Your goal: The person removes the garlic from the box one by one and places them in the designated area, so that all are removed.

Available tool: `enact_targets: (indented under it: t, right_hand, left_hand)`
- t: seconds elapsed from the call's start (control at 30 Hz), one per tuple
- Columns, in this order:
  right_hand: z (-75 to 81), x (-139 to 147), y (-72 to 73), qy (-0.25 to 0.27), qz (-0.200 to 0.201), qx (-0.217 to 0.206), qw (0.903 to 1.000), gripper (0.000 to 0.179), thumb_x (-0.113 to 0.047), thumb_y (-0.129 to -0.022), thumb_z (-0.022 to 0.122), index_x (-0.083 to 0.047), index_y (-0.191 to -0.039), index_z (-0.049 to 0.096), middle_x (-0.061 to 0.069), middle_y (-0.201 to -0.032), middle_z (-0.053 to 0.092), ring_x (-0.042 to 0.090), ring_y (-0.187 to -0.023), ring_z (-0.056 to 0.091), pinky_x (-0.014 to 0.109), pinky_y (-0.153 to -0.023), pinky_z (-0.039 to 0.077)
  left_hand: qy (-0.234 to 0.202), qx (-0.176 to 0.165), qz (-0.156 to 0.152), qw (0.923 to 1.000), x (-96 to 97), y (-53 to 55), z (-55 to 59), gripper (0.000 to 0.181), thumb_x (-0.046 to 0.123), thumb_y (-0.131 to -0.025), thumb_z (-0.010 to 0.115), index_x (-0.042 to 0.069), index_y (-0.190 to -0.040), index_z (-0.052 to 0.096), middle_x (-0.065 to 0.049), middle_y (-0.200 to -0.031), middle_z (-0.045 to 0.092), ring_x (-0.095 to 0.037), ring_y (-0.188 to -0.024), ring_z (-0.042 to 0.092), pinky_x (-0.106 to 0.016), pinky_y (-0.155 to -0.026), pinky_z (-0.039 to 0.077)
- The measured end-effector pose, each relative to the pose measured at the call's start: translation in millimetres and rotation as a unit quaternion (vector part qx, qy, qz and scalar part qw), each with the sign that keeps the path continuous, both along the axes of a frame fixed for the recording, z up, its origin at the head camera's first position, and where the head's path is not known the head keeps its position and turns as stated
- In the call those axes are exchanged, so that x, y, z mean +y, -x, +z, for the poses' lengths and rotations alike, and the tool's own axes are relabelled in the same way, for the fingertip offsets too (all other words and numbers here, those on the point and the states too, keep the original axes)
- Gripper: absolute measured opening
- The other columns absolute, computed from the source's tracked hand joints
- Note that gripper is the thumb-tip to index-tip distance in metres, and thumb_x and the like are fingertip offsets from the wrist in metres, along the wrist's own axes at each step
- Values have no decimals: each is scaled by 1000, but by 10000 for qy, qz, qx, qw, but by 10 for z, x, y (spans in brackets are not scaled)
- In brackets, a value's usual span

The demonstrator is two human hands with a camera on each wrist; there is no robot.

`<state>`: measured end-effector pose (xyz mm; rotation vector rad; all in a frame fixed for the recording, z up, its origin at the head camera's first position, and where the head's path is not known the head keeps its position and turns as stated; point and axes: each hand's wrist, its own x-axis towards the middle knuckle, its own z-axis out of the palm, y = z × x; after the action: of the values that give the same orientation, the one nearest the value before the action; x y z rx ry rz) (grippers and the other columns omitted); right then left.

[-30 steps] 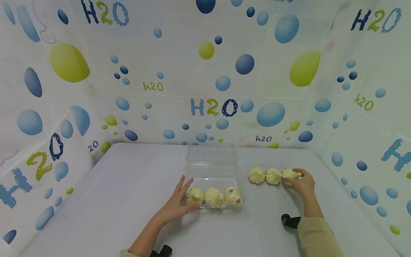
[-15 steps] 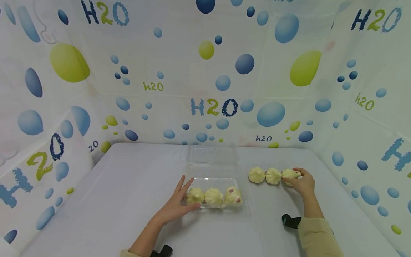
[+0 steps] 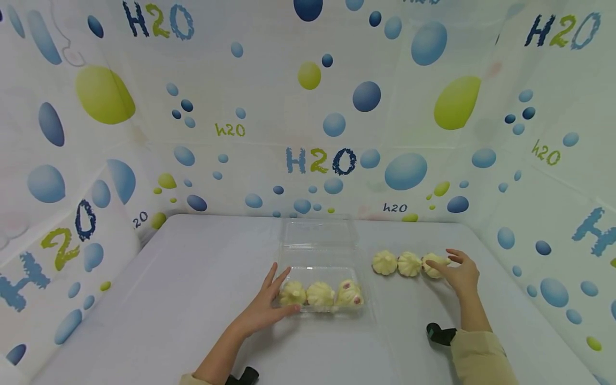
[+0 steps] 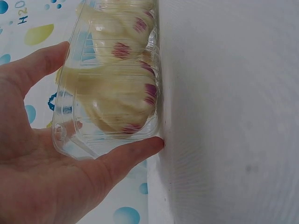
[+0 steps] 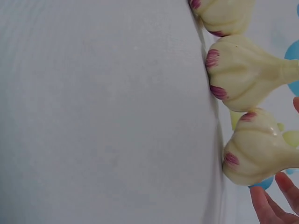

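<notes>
Three garlic bulbs [image 3: 320,294] sit side by side in a clear plastic container [image 3: 317,271], its lid [image 3: 317,232] laid back behind. My left hand [image 3: 266,307] rests at the container's left end, thumb along the front wall, other fingers spread at the side. In the left wrist view, the fingers straddle its corner. To the right, three more garlic bulbs [image 3: 409,264] stand in a row on the table. My right hand [image 3: 460,272] is beside the rightmost garlic bulb [image 5: 254,149], thumb and fingers spread apart around it; the fingertips are just off its side in the right wrist view.
A white cloth covers the table [image 3: 212,256]. Behind and at the sides hangs a white sheet [image 3: 269,96] printed with blue and green drops. A black device [image 3: 440,334] is at the right wrist, another black device [image 3: 247,375] at the left.
My right hand has loosened its fingers from the rightmost garlic bulb and shifted slightly right. The bulb stays in the row. My left hand and the container have not moved.
</notes>
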<state>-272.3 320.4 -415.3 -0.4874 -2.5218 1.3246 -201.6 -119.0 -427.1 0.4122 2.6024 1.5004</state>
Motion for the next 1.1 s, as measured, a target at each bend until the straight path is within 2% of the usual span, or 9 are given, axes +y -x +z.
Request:
enact_targets:
  t: [0.23, 0.27, 0.33, 0.4, 0.47, 0.57, 0.63, 0.87, 1.1]
  right_hand:
    - [61, 29, -21, 152, -126, 184, 9996, 79, -45, -74, 73, 0, -132, 44, 26, -130, 45, 42, -120, 37, 51, -84, 41]
    - [26, 61, 8, 176, -163, 237, 9994, 79, -47, -73, 73, -2, -132, 45, 25, -129, 45, 42, -118, 39, 47, -83, 43]
    - [-99, 169, 104, 166, -230, 319, 9991, 82, -54, -70, 71, -4, -131, 46, 23, -129, 47, 40, -113, 44, 36, -68, 49]
    - [-284, 315, 238, 33, -301, 412, 9987, 86, -60, -68, 69, -7, -132, 46, 20, -129, 48, 37, -109, 48, 25, -53, 48]
    - [-477, 466, 377, -76, -386, 511, 9979, 89, -66, -65, 66, -12, -133, 46, 16, -129, 49, 33, -108, 48, 18, -47, 46]
    - [-664, 598, 508, -157, -456, 595, 9971, 90, -68, -65, 64, -16, -136, 44, 13, -131, 48, 31, -108, 50, 14, -57, 48]
    - [-710, 623, 539, -97, -503, 647, 9966, 89, -68, -64, 65, -19, -136, 44, 11, -131, 48, 30, -105, 53, 17, -60, 50]
    - [-706, 589, 525, -159, -456, 880, 9949, 83, -64, -65, 67, -22, -134, 46, 9, -127, 50, 28, -103, 57, 13, -56, 47]
    - [-701, 578, 509, -370, -452, 963, 9936, 78, -64, -66, 67, -27, -132, 47, 7, -126, 52, 28, -105, 55, 29, -69, 51]
  left_hand:
    - [41, -16, 31, 10000, -4, -5, 4, 84, 33, -80, 70, 21, -147, 22, -12, -152, -6, -44, -127, 31, -64, -96, 25]
    - [37, -24, 31, 10000, -4, -6, 4, 84, 33, -80, 70, 21, -147, 22, -12, -152, -6, -44, -127, 32, -64, -96, 25]
    - [16, -38, 20, 10000, -6, -8, 5, 84, 33, -79, 70, 21, -147, 22, -12, -152, -7, -44, -126, 32, -64, -96, 26]
    - [3, -57, 16, 10000, -7, -10, 3, 84, 34, -79, 70, 21, -147, 22, -11, -152, -7, -44, -126, 33, -63, -96, 26]
    - [-9, -63, 12, 10000, -5, -10, 2, 84, 33, -79, 70, 21, -147, 22, -12, -152, -7, -45, -125, 33, -62, -96, 27]
    - [14, -69, 16, 10000, -3, -10, -1, 84, 33, -80, 70, 21, -147, 21, -12, -152, -7, -44, -125, 34, -62, -96, 27]
    - [34, -58, 15, 10000, 0, -8, -2, 84, 33, -79, 70, 21, -147, 22, -12, -152, -7, -44, -125, 35, -62, -96, 27]
    - [-63, -76, -38, 9999, 2, -5, 5, 84, 33, -80, 70, 22, -147, 21, -12, -152, -8, -44, -127, 30, -58, -98, 28]
    - [-84, -43, -31, 10000, -3, -10, 15, 84, 32, -80, 70, 20, -147, 22, -12, -152, -7, -44, -128, 30, -59, -97, 29]
